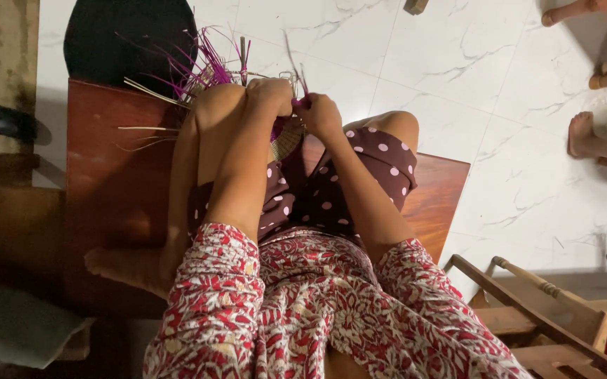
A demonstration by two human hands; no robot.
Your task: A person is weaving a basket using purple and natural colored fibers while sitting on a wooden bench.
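Your left hand (270, 95) and right hand (317, 114) both pinch purple strands (208, 67) at the rim of the small woven basket (288, 142) between your knees, its base looking done, many loose ends still sticking out unwoven.

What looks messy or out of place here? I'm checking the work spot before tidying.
Loose purple strips and pale straws splay unevenly from the woven piece that the left hand and right hand grip. Nothing looks spilled or broken.
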